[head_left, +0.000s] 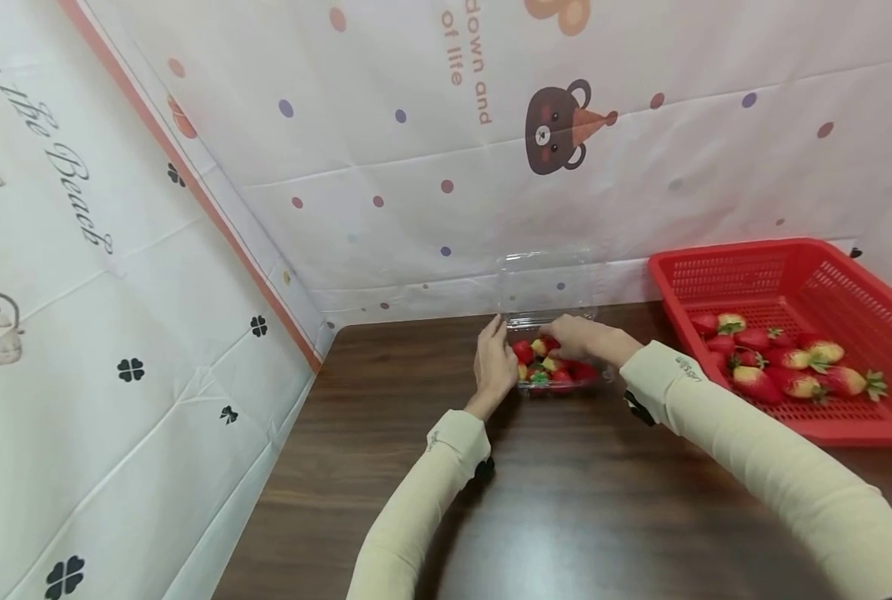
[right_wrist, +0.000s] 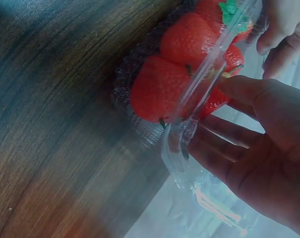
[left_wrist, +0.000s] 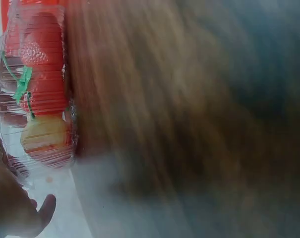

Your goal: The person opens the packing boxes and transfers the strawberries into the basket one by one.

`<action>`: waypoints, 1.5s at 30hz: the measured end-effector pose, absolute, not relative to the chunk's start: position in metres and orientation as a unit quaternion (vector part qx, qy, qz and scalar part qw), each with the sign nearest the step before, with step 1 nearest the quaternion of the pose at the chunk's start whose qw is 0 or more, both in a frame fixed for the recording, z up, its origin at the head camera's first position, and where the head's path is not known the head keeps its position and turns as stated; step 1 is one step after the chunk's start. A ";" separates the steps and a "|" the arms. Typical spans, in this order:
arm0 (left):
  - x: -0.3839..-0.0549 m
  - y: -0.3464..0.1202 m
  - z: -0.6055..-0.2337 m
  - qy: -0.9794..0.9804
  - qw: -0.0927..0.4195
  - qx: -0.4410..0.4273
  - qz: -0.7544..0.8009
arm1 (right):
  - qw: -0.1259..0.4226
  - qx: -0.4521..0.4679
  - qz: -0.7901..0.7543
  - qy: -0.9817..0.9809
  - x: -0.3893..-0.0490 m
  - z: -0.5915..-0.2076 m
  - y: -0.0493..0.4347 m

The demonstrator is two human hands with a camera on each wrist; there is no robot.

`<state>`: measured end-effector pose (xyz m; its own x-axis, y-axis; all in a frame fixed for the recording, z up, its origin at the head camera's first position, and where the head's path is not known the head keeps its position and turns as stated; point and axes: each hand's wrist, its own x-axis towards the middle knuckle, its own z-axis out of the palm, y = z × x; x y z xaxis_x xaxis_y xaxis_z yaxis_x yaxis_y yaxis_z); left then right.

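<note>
With your left hand (head_left: 494, 360) steadying the clear box (head_left: 554, 373) of strawberries (right_wrist: 162, 87) on the counter (head_left: 566, 500), keep your right hand (head_left: 577, 336) relaxed, grip released, and settle berries below the rim.

We see a clear plastic clamshell box (head_left: 554, 367) just above the frame's centre on the dark wood — lid (head_left: 545, 287) standing open behind, tray packed with red and yellowish strawberries (head_left: 558, 373).
</note>
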<state>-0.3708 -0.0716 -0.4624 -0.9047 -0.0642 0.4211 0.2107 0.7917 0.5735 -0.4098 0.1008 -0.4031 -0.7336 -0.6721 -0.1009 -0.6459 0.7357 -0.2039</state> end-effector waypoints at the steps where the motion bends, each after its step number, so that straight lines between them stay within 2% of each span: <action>1: -0.371 -0.072 -0.462 -0.925 0.213 -0.051 -0.312 | 0.080 -0.358 -0.077 0.927 -0.409 -0.403 0.101; 5: -0.370 -0.070 -0.458 -0.929 0.200 -0.074 -0.303 | 0.076 -0.346 -0.090 0.931 -0.408 -0.404 0.103; 15: -0.366 -0.064 -0.454 -0.932 0.201 -0.043 -0.297 | 0.127 -0.343 -0.084 0.927 -0.405 -0.405 0.102; 25: -0.371 -0.069 -0.450 -0.938 0.223 -0.091 -0.250 | 0.103 -0.355 -0.064 0.927 -0.410 -0.389 0.102; 33: -0.371 -0.066 -0.453 -0.938 0.206 -0.095 -0.261 | 0.125 -0.329 -0.060 0.934 -0.405 -0.398 0.097; 40: -0.372 -0.064 -0.453 -0.933 0.213 -0.097 -0.273 | 0.104 -0.346 -0.059 0.931 -0.405 -0.388 0.101; 45: -0.372 -0.066 -0.451 -0.930 0.219 -0.093 -0.281 | 0.060 -0.381 -0.066 0.920 -0.411 -0.350 0.115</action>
